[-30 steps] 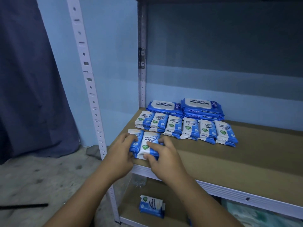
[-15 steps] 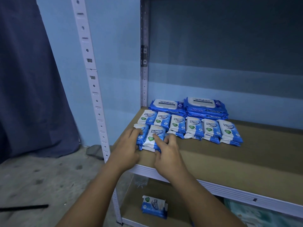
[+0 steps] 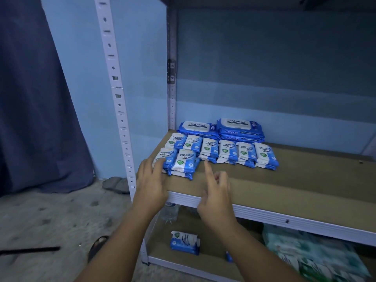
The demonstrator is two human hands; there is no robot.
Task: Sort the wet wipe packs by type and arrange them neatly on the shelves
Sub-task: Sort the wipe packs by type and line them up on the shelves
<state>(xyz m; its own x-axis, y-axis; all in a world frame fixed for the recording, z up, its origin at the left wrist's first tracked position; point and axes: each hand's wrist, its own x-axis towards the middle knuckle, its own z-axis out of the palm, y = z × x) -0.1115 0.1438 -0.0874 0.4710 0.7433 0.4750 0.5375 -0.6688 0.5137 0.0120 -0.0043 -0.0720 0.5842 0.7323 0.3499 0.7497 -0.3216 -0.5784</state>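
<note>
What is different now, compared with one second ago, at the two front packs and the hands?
Both hands slid the two front packs back toward the row of small packs. The right hand let go and drew back; the left hand still touches the left one. The row and the large packs stayed.

Single head-worn view, wide-angle, tilted forward and down. Left hand (image 3: 151, 180) and right hand (image 3: 215, 192) sit low centre, at arm's reach. Shelf board (image 3: 284, 190) runs just beyond the fingers, lower shelf (image 3: 162, 247) under the wrists, floor (image 3: 61, 216) left of the left hand.
</note>
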